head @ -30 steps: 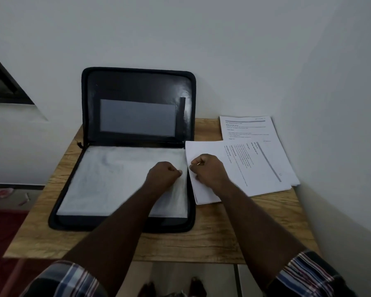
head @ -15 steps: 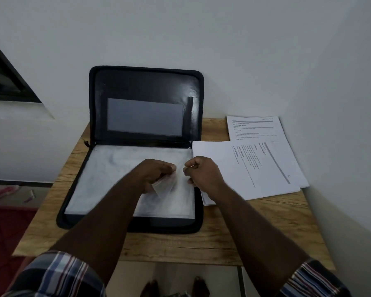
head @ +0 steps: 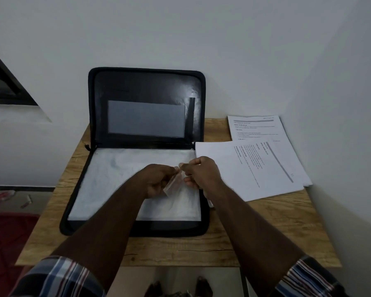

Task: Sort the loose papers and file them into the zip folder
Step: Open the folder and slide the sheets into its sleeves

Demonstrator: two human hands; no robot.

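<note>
- A black zip folder (head: 146,146) lies open on the light wooden tabletop (head: 266,221), its lid standing upright against the white wall (head: 180,35).
- The lid's inner face carries a grey rectangular pocket (head: 146,118) with a dark strip at its right edge.
- The flat lower half of the folder holds a stack of translucent white plastic sleeves (head: 107,181).
- The left hand (head: 159,181) is over the right part of the sleeves, its fingers curled, pinching the lifted corner of a clear sleeve (head: 174,183).
- The right hand (head: 201,174) meets it from the right, thumb and forefinger pinching the same raised corner; the two hands' fingertips almost touch.
- The loose white printed papers (head: 255,168) lie on the tabletop just right of the folder, outside it, the top sheet turned sideways and its left edge meeting the folder's rim.
- A second printed sheet (head: 255,129) shows behind them, near the wall corner.
- Both forearms are bare, with plaid sleeves (head: 60,277) rolled up at the bottom of the view.
- A red mat (head: 7,243) lies on the floor to the left.
</note>
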